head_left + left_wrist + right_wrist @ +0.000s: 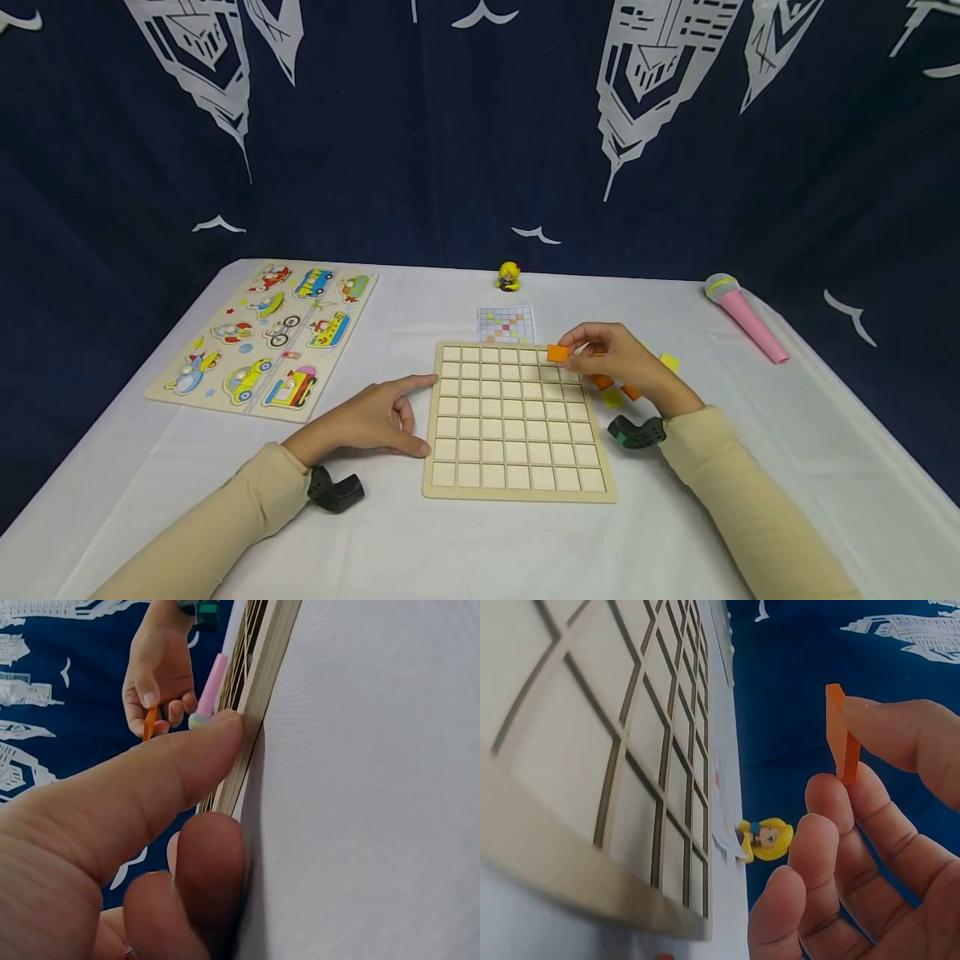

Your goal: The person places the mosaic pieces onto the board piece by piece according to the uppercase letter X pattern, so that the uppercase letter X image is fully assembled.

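Between thumb and fingers, my right hand (618,358) pinches an orange square tile (557,353), held just over the top right corner of a wooden grid board (519,495). The right wrist view shows the tile (840,735) on edge, apart from the board. My left hand (371,418) touches the board's left edge with thumb and index finger; the other fingers curl loosely beside it. In the left wrist view the thumb (187,761) presses against the board's side (259,682). Beneath and beside the right hand lie several loose orange tiles (602,382) and yellow tiles (612,397).
A small card with a coloured grid (506,325) lies behind the board, with a yellow-haired figurine (508,277) beyond it. To the left is a wooden vehicle puzzle (273,342). A pink toy microphone (750,321) lies at the back right.
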`<state>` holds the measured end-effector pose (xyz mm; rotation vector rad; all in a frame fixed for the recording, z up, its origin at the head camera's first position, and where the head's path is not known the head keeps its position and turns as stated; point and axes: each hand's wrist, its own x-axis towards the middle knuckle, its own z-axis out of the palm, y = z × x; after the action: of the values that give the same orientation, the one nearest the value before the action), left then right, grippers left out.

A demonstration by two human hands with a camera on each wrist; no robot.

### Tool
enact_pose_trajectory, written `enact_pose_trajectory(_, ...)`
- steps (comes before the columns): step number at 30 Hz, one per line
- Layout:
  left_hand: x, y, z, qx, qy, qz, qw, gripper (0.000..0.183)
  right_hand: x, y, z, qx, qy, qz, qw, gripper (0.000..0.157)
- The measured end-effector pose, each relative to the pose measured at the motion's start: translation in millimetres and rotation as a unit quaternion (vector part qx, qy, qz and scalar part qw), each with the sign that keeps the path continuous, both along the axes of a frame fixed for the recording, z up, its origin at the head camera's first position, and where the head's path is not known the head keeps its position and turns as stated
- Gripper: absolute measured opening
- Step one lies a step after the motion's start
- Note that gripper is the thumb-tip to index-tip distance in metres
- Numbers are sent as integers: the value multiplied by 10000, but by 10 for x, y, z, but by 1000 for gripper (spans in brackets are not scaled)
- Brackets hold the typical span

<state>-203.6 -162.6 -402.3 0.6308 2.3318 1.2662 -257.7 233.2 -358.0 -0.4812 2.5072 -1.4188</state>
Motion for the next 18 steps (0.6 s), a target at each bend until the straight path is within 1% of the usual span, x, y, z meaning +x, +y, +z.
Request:
enact_pose_trajectory(5,4,-2,-3,24,7,-4,10000,106,-2,-125,-12,-43,-26,56,10000,35)
enact_pose_trajectory(13,4,-7,-8,-35,20,38,10000,106,-37,-276,-26,-36,144,246,9996,32)
enact_pose_trajectory(18,4,-11,-3,-71,58,25,10000,106,-52,-364,-33,-142,36,306,9994,33)
